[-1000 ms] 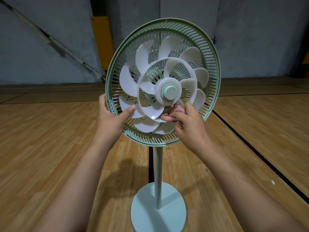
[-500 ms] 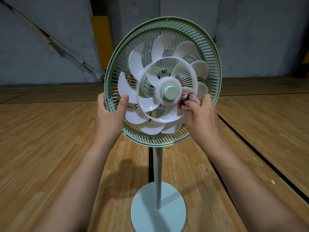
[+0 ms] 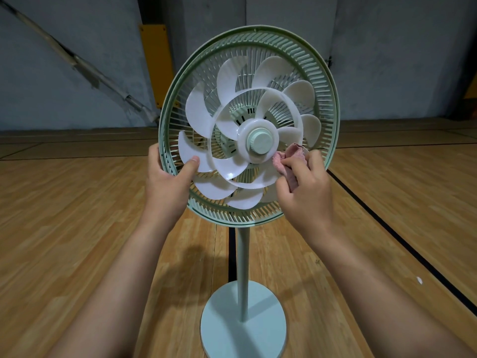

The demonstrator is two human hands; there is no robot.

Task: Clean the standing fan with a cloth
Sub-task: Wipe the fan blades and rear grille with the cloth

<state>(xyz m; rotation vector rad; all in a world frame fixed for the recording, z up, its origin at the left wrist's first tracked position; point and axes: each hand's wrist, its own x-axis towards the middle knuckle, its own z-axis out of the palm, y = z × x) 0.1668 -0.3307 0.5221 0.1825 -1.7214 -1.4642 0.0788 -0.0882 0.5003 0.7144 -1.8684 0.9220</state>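
Here, left hand [image 3: 165, 182] gripping the fan [image 3: 247, 125] rim, thumb on a blade [image 3: 191, 153], right hand [image 3: 307, 192] clutching a pink cloth [image 3: 289, 157] beside the hub [image 3: 259, 142].

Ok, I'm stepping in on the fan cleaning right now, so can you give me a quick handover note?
Left hand grips the fan's green guard rim, thumb on a white blade, steadying it.
Right hand holds the pink cloth bunched against the inner blades, just right of the hub cap.
Blades are exposed; no front guard covers them.
Done: cannot tell which blades are wiped.
Left, probably: other blades, rim, pole, base.
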